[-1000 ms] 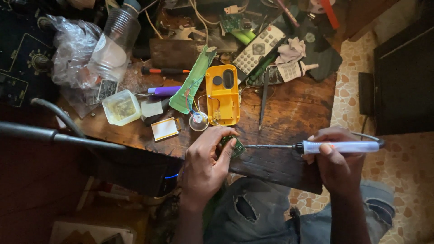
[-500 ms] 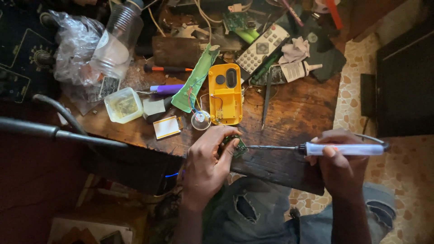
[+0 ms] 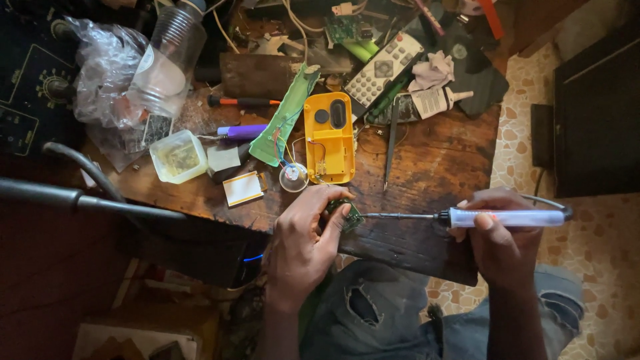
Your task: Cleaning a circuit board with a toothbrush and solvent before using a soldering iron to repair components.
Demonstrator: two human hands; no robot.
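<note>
- Small green circuit board (image 3: 349, 215): it sits at the near edge of the dark wooden worktop (image 3: 427, 167), pinned flat there, apparently so it cannot slide under the hot tip.
- Clear plastic tub (image 3: 177, 156) and small square white card (image 3: 243, 188): parked far to the left, well apart from the board, out of the way of both hands.
- Left hand (image 3: 303, 243): its grip is pinching the board, fingers curled over the edge and thumb beside it, steadying it from the left.
- Yellow casing (image 3: 329, 137): lies open-face just behind the board, thin wires trailing to a small round clear lens (image 3: 293, 177) beside it, probably kept close because the wires are short.
- Soldering iron (image 3: 467, 217): lies level, its metal tip meeting the board from the right.
- Right hand (image 3: 501, 240): its grip is pressed together around the iron's pale handle, held well back from the hot end, with the cord looping away behind.
</note>
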